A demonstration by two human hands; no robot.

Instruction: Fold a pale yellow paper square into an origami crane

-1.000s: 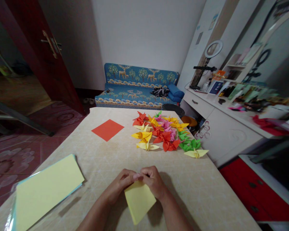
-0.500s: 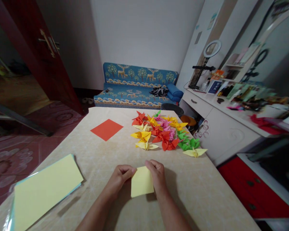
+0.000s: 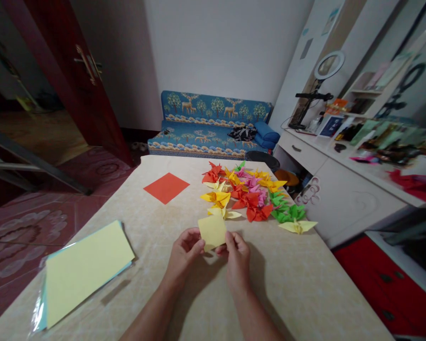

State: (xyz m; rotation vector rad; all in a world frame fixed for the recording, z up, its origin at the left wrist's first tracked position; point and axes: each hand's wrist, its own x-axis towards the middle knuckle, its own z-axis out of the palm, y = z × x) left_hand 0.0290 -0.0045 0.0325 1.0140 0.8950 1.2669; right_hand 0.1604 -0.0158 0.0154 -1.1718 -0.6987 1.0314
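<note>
A small yellow square of folded paper (image 3: 213, 231) is held up above the table, tilted, between my two hands. My left hand (image 3: 188, 246) is closed, pinching its lower left edge between thumb and fingers. At its lower right edge, my right hand (image 3: 237, 250) is closed on it too, thumb in front. Just beyond the paper lie several origami cranes (image 3: 250, 196) in red, orange, yellow, pink and green. A flat red paper square (image 3: 166, 188) rests farther back on the left. Near the left edge is a stack of yellow and blue paper (image 3: 88, 270) in a clear wrapper.
A pale patterned cloth covers the table (image 3: 156, 303). Behind it stands a blue sofa (image 3: 202, 128). To the right are a white dresser (image 3: 344, 180) crowded with items and a red drawer unit (image 3: 394, 279). A dark red door (image 3: 67, 71) stands at the left.
The yellow paper has been raised and moved away from me, and my grip has shifted from its upper corners to its lower part. The view has swung slightly left.
</note>
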